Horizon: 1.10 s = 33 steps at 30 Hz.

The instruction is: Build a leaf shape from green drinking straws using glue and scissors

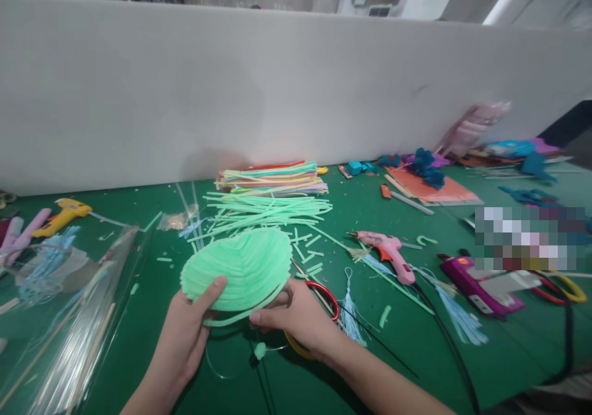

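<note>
A mint-green leaf shape (240, 267) made of rows of pipe cleaners is held up over the table. My left hand (185, 328) grips its lower left edge, thumb lying on top. Along the near edge curves a single green pipe cleaner (231, 321), slightly apart from the rows. My right hand (296, 316) pinches that strip at the right, its fingers partly hidden behind the leaf. Scissors with a red and yellow handle (326, 298) lie partly under my right hand. A small green tuft (260, 350) sits below the leaf.
Behind the leaf lie loose green pipe cleaners (272, 208) and a multicoloured bundle (272, 177). To the right are a pink glue gun (388, 251), blue tassels (350, 307) and a purple glue gun (481, 285). A yellow glue gun (62, 216) and clear plastic wrap (87, 328) lie left.
</note>
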Motion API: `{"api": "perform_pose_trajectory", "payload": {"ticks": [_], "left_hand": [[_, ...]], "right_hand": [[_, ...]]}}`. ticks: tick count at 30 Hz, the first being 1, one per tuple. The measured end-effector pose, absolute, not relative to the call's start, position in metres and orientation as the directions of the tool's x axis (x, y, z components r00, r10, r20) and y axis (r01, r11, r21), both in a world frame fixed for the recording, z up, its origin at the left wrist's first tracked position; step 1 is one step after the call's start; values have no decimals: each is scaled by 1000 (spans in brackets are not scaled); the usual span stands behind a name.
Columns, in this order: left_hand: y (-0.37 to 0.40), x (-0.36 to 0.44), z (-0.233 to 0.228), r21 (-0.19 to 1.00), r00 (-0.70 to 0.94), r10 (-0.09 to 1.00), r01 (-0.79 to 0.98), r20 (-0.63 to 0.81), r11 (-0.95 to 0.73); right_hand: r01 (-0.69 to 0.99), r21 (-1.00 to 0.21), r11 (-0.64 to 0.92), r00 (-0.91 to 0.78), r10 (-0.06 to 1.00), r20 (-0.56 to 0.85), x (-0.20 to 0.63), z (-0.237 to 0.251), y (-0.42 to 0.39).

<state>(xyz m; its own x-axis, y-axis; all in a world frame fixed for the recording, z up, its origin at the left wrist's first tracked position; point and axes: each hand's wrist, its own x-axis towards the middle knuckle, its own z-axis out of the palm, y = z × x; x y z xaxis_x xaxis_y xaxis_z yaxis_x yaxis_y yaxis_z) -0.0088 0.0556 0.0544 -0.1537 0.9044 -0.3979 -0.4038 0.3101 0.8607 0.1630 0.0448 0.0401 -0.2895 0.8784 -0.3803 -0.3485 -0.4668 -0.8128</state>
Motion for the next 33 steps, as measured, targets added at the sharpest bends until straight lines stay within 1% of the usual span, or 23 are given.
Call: {"api": "perform_pose_trajectory", "payload": {"ticks": [4,11,17,21,26,33], "left_hand": [[53,-8,52,879,-189,908,-383,-375,283],[51,-4,53,880,-195,904,-377,-381,290],[55,-8,54,862,-241,890,-437,-388,258],[58,-14,56,842,-223,900,-487,-376,232],[58,-14,57,831,-224,900,-511,-375,219],[57,-11,58,839,-205,904,-489,-376,238]], "right_hand": [[-316,-828,-462,-271,881,-388,165,42,46],[-337,-845,-415,-241,906,-348,170,43,47],[-286,-860,-422,-312,890,-333,175,44,48],[-319,-861,-396,-356,892,-278,179,47,49],[-380,-858,-347,-264,929,-259,179,50,50],[-367,-887,-280,-194,956,-222,178,50,51]]}}
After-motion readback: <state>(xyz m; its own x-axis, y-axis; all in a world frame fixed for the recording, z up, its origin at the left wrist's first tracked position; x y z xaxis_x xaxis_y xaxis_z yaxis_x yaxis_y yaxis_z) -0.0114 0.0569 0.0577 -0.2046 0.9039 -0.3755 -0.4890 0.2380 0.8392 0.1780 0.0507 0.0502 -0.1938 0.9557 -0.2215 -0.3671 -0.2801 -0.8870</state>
